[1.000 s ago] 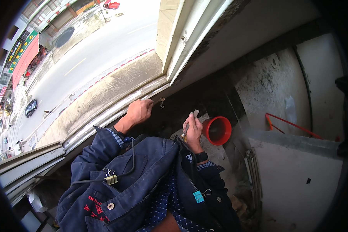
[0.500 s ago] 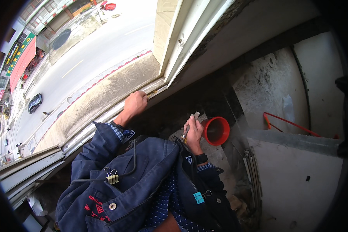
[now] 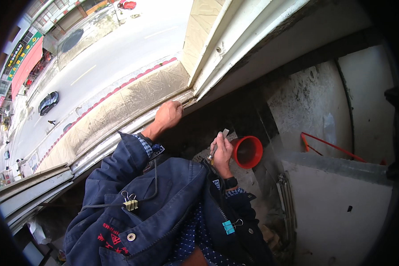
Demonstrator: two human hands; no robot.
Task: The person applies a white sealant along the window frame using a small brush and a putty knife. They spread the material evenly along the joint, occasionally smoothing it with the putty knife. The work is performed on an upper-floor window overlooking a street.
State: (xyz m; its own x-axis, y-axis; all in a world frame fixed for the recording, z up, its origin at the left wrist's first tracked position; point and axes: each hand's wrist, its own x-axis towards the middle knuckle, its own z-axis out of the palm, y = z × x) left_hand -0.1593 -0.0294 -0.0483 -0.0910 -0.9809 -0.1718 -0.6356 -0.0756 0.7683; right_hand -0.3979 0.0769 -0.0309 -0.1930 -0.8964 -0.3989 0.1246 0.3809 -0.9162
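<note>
While left hand [image 3: 167, 116] grips window frame [image 3: 133, 126] | right hand [image 3: 221, 153] holds scraper [image 3: 218, 142] | red bucket [image 3: 248, 151] interior dark, contents unclear

We slid our left hand [image 3: 167, 116] further along the window sill [image 3: 133, 124] toward the frame's corner, while our right hand [image 3: 221, 153] barely shifted.

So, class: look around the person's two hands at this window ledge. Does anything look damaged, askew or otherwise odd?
Yes. The grey plastered wall beside the round red plastic bucket is rough, blotched and unfinished. The left hand grips the pale metal window frame rail; the right hand holds a small metal tool.
</note>
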